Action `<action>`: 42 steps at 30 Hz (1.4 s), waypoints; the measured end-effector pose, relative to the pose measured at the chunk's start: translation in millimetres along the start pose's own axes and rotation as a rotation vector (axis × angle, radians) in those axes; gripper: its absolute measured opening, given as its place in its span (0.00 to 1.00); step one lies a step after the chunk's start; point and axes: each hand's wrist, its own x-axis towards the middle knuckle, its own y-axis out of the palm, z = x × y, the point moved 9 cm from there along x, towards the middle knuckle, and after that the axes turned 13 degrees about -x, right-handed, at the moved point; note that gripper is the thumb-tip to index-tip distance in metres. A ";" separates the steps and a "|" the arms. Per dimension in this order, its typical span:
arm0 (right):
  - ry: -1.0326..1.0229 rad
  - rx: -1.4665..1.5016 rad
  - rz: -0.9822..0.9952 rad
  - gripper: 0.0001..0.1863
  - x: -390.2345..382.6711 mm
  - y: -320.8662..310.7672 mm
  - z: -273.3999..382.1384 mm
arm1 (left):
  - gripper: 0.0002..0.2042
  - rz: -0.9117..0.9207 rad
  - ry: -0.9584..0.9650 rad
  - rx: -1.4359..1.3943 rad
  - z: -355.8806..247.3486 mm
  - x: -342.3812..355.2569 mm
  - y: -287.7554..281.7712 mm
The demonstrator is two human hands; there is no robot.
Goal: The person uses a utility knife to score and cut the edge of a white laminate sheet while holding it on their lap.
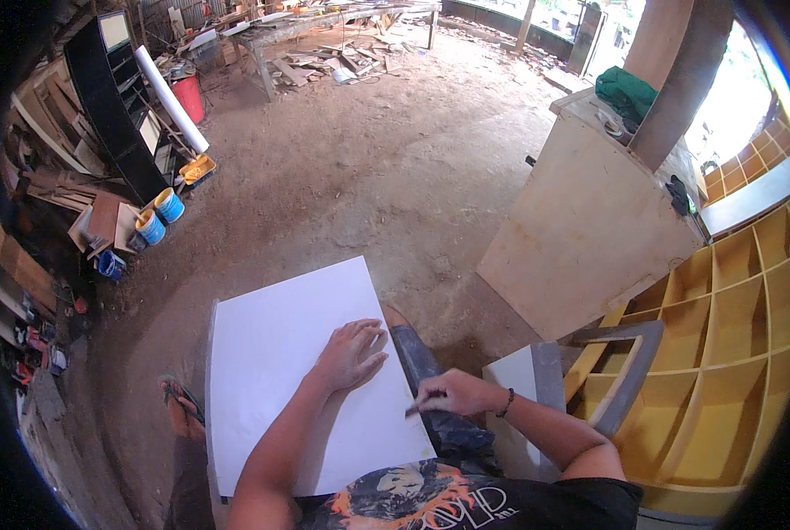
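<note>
Your right hand is pinching a small dark tool, which lies at the right edge of the white board, while your left hand holds nothing and rests with extended fingers upon the board's face, to the left of the tool and farther from you. The board lies before your body, its right edge beside your leg in dark trousers. Around you is a brown earthen floor, with paint buckets at left, and a pale cabinet and a yellow compartment shelf at right.
</note>
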 end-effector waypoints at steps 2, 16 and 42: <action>0.156 0.001 -0.148 0.13 1.6 -8.6 -19.3 | 0.24 0.006 0.002 -0.002 1.5 1.1 2.4; 0.033 0.025 0.158 0.14 14.1 4.9 -8.2 | 0.25 -0.001 0.018 -0.028 0.7 0.2 0.4; -0.003 -0.059 -0.022 0.12 29.0 -11.8 -10.8 | 0.25 -0.002 0.019 -0.041 2.5 1.8 3.0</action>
